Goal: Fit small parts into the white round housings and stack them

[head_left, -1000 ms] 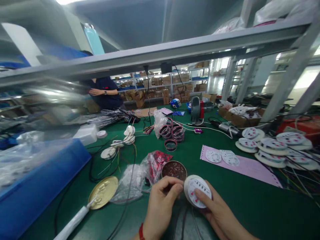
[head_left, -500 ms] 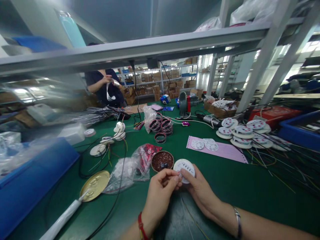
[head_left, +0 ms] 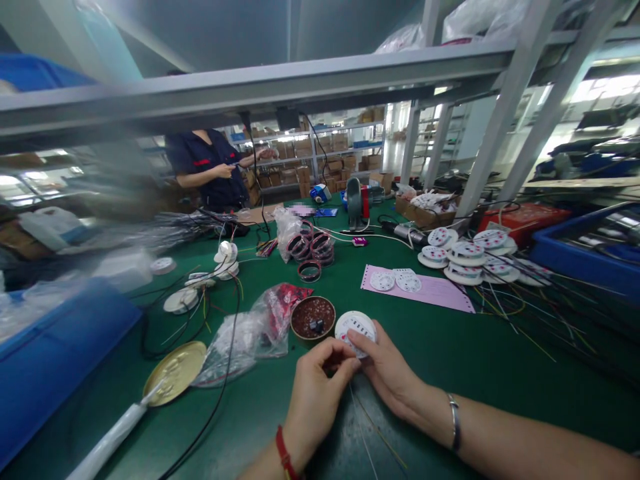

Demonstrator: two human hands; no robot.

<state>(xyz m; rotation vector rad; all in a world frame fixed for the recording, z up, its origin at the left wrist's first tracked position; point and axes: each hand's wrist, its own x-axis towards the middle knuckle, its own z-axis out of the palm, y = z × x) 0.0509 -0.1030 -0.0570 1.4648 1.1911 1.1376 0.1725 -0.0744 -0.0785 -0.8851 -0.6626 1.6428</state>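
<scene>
Surface: one, green. Right hand: one, grasping white disc, thumb across printed face. Left hand: one, fingertips at disc's lower rim; from here, cannot tell whether anything pinched. Round tin: one, loose small parts inside, just beyond left hand. White disc: one, between hands over surface; best steadied by rim, printing uncovered. Thin wires: two, trailing below hands; best kept slack, untangled.

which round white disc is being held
The printed disc in the right hand; the other discs lie about the green table, some stacked.
</scene>
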